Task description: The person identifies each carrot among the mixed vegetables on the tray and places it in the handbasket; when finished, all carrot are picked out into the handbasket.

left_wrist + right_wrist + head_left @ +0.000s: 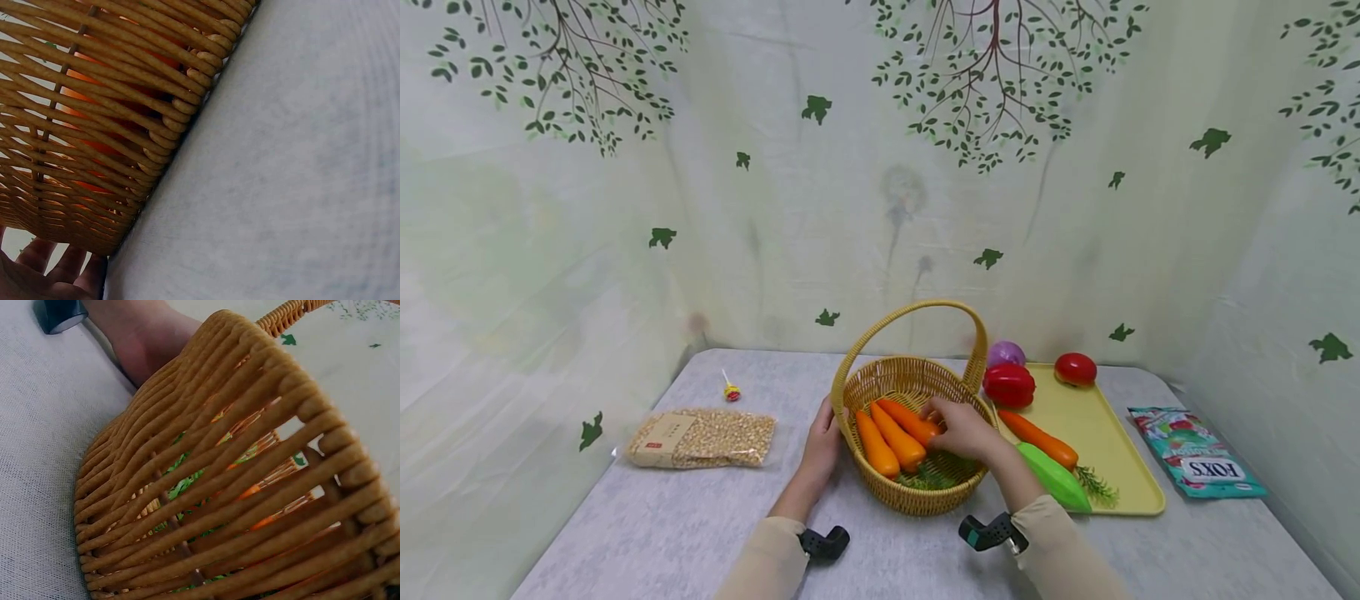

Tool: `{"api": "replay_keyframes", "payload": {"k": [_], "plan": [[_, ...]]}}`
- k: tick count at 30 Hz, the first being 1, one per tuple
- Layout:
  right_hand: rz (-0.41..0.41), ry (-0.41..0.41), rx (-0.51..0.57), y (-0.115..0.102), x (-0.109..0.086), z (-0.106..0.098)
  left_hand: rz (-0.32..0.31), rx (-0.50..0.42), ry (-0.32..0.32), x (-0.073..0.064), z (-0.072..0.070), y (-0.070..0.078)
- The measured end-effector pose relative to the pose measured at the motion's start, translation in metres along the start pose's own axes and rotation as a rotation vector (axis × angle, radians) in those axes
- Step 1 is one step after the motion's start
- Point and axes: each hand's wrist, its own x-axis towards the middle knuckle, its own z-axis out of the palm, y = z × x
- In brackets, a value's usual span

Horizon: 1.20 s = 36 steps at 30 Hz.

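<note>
A wicker basket (917, 500) with a tall arched handle stands on the table, three orange carrots and their feathery green tops (934, 477) inside it. My right hand (958, 427) reaches in over the right rim, its fingers curled on the thick end of the rightmost carrot (901, 417). The middle carrot (895, 435) and left carrot (872, 442) lie alongside. Against the basket's left outer wall rests my left hand (823, 442); the left wrist view shows its fingers (40, 253) extended along the weave. In the right wrist view, wicker hides my right hand.
Right of the basket, a yellow tray (1123, 467) bears another carrot (1037, 437), a green vegetable (1056, 477), a red pepper (1009, 385) and a tomato (1075, 369). A purple onion (1006, 353), FOX'S packet (1198, 454), grain bag (700, 437) and lollipop (732, 392) lie around.
</note>
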Motion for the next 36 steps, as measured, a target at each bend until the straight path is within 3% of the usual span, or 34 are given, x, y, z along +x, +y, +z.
{"api": "replay_keyframes", "payload": {"k": [9, 16, 24, 31, 36], "plan": [[0.019, -0.006, -0.013, 0.000, 0.002, 0.002, 0.007, 0.012, -0.022, -0.001, 0.001, 0.001], [-0.038, 0.068, -0.015, 0.001, 0.000, 0.003, -0.003, 0.029, -0.019, -0.001, 0.000, 0.002], [-0.123, 0.244, 0.035, 0.000, -0.010, 0.001, -0.001, 0.039, -0.011, 0.000, -0.001, 0.000], [-0.167, 0.439, 0.161, 0.005, -0.016, 0.000, -0.014, 0.049, -0.012, 0.000, 0.000, 0.002], [-0.203, 0.489, 0.261, 0.004, -0.024, -0.002, -0.024, 0.046, -0.005, -0.001, 0.001, 0.001]]}}
